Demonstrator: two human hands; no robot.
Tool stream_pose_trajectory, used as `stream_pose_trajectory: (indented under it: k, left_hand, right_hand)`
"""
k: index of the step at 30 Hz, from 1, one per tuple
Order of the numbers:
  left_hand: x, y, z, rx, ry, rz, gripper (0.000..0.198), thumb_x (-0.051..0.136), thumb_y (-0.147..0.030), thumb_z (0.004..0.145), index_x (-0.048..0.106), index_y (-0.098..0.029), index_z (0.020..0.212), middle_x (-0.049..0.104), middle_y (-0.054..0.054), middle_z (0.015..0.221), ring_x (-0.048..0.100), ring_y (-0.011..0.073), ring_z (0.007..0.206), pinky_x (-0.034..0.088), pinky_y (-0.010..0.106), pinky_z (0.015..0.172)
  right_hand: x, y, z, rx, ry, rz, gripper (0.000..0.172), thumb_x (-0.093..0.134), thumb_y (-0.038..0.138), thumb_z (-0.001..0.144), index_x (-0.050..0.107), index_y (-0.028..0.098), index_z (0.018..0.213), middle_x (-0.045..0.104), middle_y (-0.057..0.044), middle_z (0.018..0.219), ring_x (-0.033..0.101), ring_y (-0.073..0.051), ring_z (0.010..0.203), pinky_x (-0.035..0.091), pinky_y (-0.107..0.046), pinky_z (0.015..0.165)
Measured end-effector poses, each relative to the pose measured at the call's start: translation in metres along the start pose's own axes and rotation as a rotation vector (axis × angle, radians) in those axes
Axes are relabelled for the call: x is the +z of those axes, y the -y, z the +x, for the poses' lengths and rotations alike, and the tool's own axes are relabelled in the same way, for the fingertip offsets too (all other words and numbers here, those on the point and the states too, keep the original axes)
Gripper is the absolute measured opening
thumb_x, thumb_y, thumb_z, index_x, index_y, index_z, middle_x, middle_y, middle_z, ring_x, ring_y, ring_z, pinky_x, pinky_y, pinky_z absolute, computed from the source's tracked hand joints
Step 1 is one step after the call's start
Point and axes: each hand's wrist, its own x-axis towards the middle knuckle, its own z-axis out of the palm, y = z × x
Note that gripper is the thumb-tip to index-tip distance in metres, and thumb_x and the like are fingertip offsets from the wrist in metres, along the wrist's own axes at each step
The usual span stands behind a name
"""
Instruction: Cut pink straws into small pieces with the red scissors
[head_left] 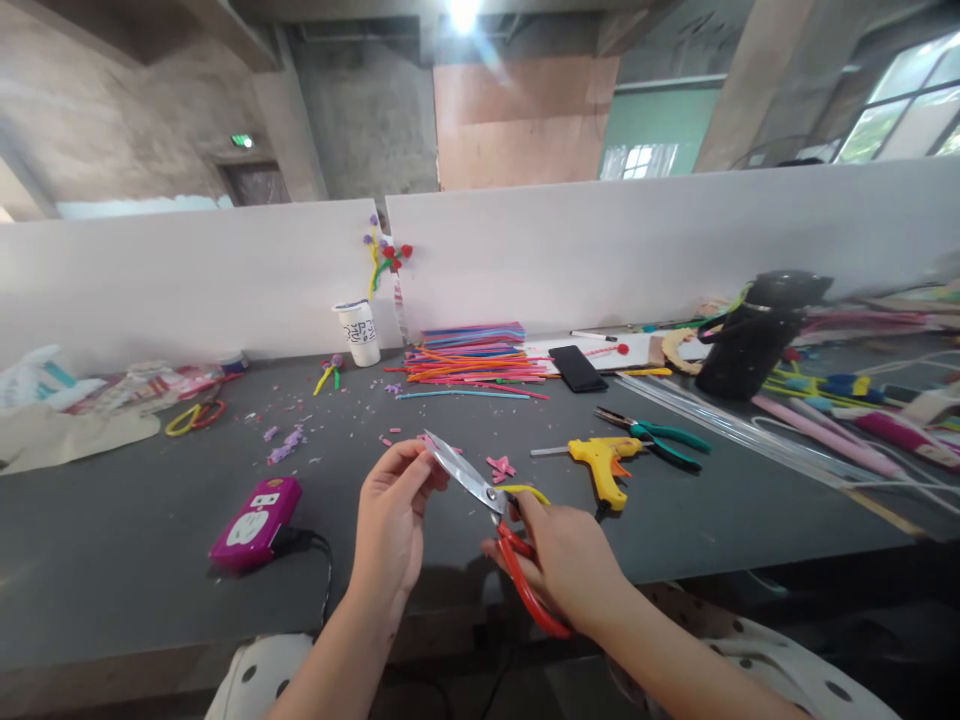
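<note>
My right hand (562,560) grips a pair of scissors (466,480) by the red handles, its silver blades pointing up and to the left. The blade tips meet the fingertips of my left hand (396,510). That hand is pinched shut on a small pink piece (429,440), mostly hidden by the fingers and blades. Just beyond my hands lies a little heap of cut pink pieces (501,467). Part of a yellow strip (529,492) shows behind the scissors. To the right rests a yellow glue gun (600,465).
Pipe cleaners (472,360) are piled by the white partition, near a white cup (358,335) and a phone (577,368). Pliers (660,437) and a black thermos (761,340) stand right. A magenta box (256,525) with a cable and other scissors (195,417) lie left.
</note>
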Motion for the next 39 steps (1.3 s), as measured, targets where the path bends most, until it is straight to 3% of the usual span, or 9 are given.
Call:
stream_pose_trajectory:
  k: [39]
  left_hand:
    - [-0.0006, -0.0015, 0.0026, -0.005, -0.009, -0.022, 0.005, 0.057, -0.018, 0.070, 0.061, -0.015, 0.071, 0.060, -0.001, 0.065, 0.051, 0.0063, 0.057, 0.041, 0.018, 0.057]
  right_hand:
    - [-0.0065, 0.0015, 0.0008, 0.005, -0.017, -0.078, 0.038, 0.036, 0.054, 0.078, 0.051, 0.019, 0.078, 0.060, -0.002, 0.059, 0.057, -0.017, 0.051, 0.026, -0.024, 0.046]
